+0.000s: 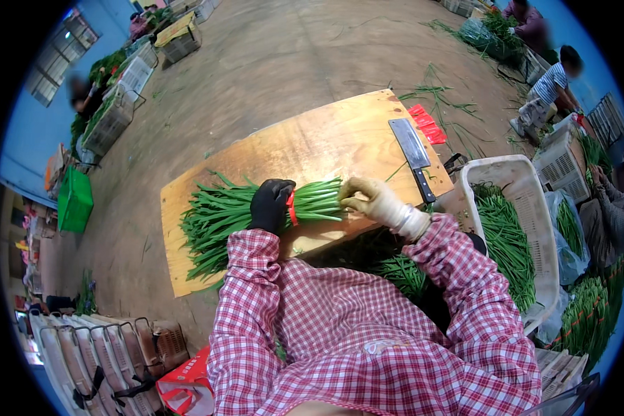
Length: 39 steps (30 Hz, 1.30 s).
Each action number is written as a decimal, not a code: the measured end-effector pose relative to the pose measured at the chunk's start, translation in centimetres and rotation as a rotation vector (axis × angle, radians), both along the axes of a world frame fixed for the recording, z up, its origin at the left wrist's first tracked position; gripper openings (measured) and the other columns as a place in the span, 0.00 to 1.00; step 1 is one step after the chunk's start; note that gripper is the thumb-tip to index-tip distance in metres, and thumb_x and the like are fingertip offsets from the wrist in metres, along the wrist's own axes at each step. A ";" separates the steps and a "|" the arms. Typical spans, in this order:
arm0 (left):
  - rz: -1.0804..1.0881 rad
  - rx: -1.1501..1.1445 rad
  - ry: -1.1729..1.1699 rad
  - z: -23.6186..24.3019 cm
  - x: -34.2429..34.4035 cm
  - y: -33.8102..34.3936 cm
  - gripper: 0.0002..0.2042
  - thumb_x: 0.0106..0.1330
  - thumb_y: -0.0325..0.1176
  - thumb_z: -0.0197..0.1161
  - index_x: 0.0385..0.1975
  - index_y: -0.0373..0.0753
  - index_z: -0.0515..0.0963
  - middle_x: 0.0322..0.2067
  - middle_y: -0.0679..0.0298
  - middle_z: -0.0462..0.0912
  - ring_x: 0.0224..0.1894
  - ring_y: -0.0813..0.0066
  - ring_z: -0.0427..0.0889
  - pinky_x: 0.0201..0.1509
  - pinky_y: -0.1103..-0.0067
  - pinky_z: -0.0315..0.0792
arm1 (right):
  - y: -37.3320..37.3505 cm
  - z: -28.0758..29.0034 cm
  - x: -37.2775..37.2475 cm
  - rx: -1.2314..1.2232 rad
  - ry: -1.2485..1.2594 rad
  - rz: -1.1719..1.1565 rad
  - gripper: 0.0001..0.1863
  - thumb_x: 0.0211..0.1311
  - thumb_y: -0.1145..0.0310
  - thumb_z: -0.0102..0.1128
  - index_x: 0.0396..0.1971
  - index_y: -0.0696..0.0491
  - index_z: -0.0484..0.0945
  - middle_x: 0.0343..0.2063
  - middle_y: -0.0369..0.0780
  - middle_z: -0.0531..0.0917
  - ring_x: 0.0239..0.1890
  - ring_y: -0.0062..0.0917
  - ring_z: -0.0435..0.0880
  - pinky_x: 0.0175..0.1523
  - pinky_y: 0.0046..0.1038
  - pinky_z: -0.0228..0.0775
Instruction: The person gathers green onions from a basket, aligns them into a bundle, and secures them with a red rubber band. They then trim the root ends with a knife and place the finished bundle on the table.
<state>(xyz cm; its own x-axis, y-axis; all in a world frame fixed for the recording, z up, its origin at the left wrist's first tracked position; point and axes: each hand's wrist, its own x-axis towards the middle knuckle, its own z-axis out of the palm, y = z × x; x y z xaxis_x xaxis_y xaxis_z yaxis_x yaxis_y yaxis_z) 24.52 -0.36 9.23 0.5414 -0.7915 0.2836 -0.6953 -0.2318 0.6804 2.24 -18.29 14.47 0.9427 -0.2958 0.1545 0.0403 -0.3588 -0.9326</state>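
Observation:
A bunch of chives [215,218] lies across the wooden board [305,135], leafy ends to the left and pale stem ends to the right. My left hand [270,206], in a black glove, is closed around its middle. Just right of that hand a red band [292,208] circles the stems. My right hand [374,200], in a pale glove, has curled fingers pinched together at the stem ends; whether they grip a stem is hidden. On the board's right side rests a cleaver [412,156] with a black handle, apart from both hands.
Red strips [428,125] lie beyond the board's right edge. A white crate [544,243] of loose chives stands at my right. Stacked crates [93,360] and a red bag [188,385] are at lower left. Other people work beside crates along both walls.

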 end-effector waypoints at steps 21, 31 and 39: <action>-0.245 0.393 -0.585 6.1 -8.2 -1.8 0.53 0.41 0.49 0.79 0.69 0.43 0.57 0.63 0.56 0.67 0.64 0.55 0.65 0.67 0.58 0.57 | -11.3 -4.8 -8.4 -0.791 0.710 -0.651 0.23 0.54 0.60 0.68 0.45 0.59 0.77 0.40 0.51 0.83 0.43 0.43 0.85 0.48 0.40 0.77; -0.184 0.387 -0.582 4.0 -7.7 -3.8 0.50 0.41 0.48 0.79 0.67 0.40 0.61 0.50 0.55 0.77 0.53 0.56 0.75 0.60 0.60 0.63 | -4.8 -3.9 -13.1 -0.126 0.316 -0.712 0.25 0.61 0.68 0.59 0.58 0.60 0.73 0.34 0.45 0.83 0.34 0.28 0.81 0.42 0.27 0.74; -0.083 0.380 -0.534 4.2 -7.1 -5.0 0.44 0.38 0.45 0.79 0.60 0.42 0.69 0.47 0.56 0.78 0.50 0.56 0.77 0.54 0.62 0.69 | -1.3 2.3 -11.4 0.146 0.076 -0.545 0.17 0.67 0.68 0.59 0.50 0.64 0.76 0.25 0.37 0.79 0.25 0.17 0.74 0.34 0.23 0.72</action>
